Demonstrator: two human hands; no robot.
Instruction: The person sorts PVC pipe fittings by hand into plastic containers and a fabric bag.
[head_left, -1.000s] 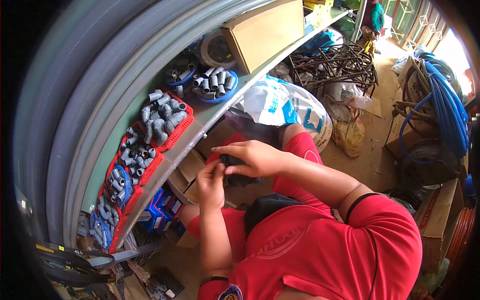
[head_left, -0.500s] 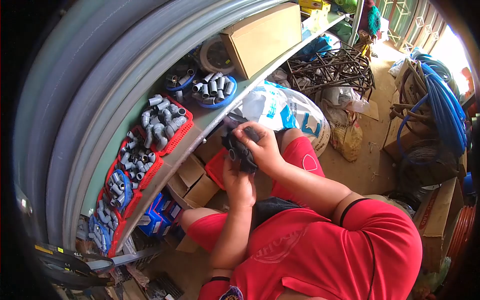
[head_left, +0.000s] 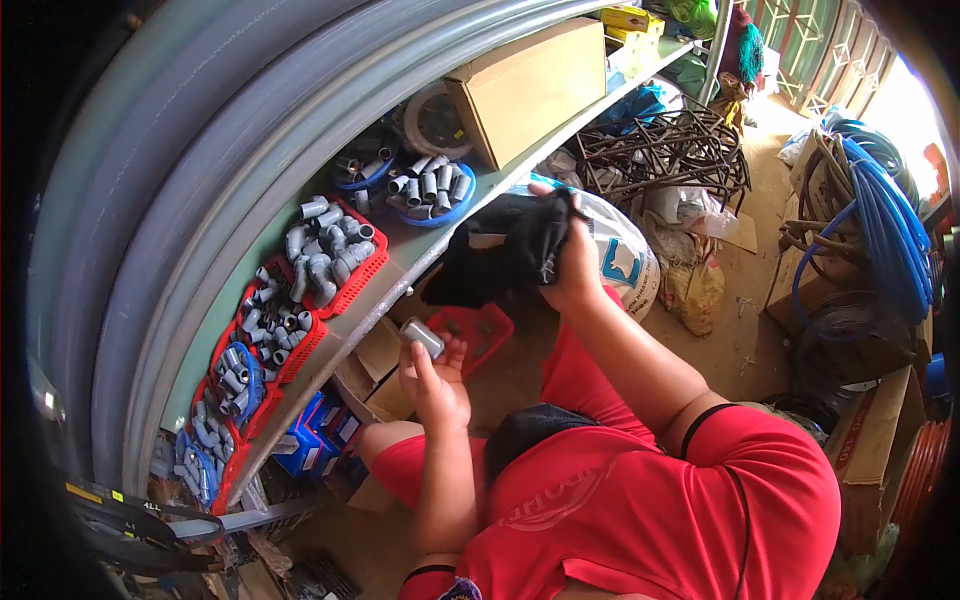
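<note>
Along the left side, a shelf (head_left: 405, 238) carries red baskets (head_left: 352, 276) of grey fittings (head_left: 320, 250). Near its edge, a black bag or cloth (head_left: 505, 240) hangs bunched from the right hand (head_left: 574, 268), clamped on its near side, though some fingers are hidden. It looks soft and light, likely to sag; a gathered fold should give the surest hold. Below it lies a red tray (head_left: 455, 316). Smallest, a grey tube (head_left: 422, 338) sits tilted in the left hand (head_left: 440, 395), thumb and fingers closed about it, apart from the bag. It seems light, stiff, slightly slippery, hardly fragile; its outer wall suits a pinch.
</note>
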